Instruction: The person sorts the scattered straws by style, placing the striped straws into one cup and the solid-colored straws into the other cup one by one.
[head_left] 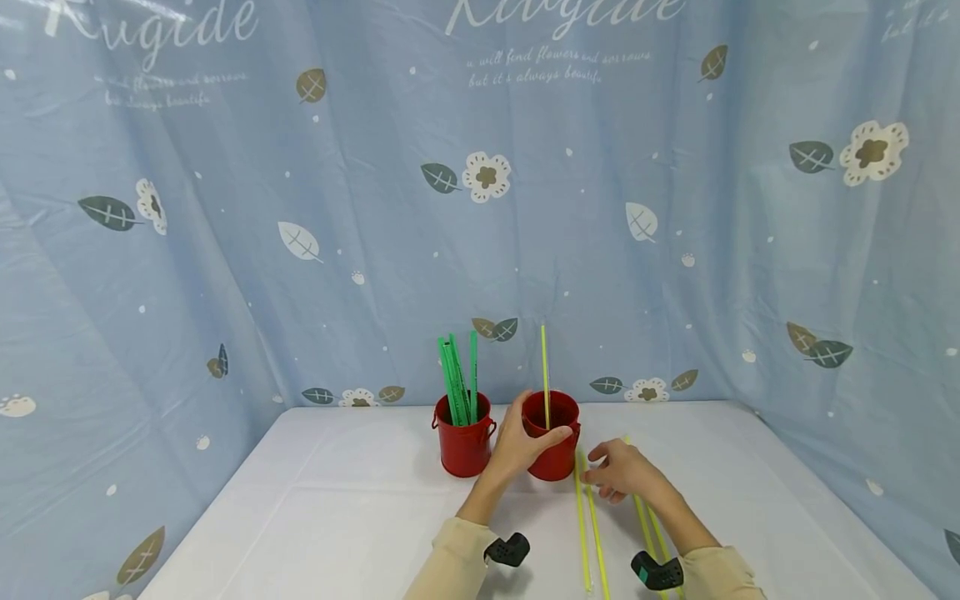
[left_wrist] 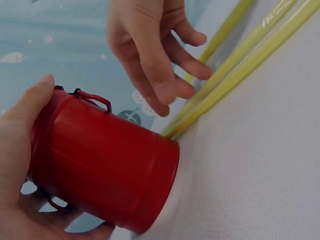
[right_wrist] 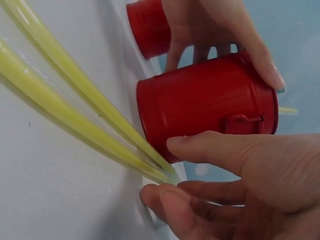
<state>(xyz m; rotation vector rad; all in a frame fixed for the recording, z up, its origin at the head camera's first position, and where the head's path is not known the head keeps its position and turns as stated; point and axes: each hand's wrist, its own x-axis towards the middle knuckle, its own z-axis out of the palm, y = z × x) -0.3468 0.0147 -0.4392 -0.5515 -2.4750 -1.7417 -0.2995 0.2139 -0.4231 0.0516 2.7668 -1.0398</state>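
My left hand (head_left: 517, 446) grips a small red metal bucket (head_left: 555, 462) near its top, thumb across the front rim. One thin yellow stick (head_left: 545, 367) stands upright in this bucket. In the left wrist view the bucket (left_wrist: 107, 162) shows its small side handle. My right hand (head_left: 626, 473) is just right of the bucket, fingers loosely bent and apart, holding nothing. Close by its fingertips are the far ends of two long yellow sticks (head_left: 582, 533) lying on the table; the right wrist view shows these sticks (right_wrist: 85, 92) reaching the bucket's base.
A second red bucket (head_left: 465, 454) with several green sticks (head_left: 454, 379) stands left of my left hand. More yellow sticks (head_left: 642, 525) lie under my right forearm. The white table (head_left: 337, 517) ends at a blue patterned curtain (head_left: 375, 208) behind the buckets.
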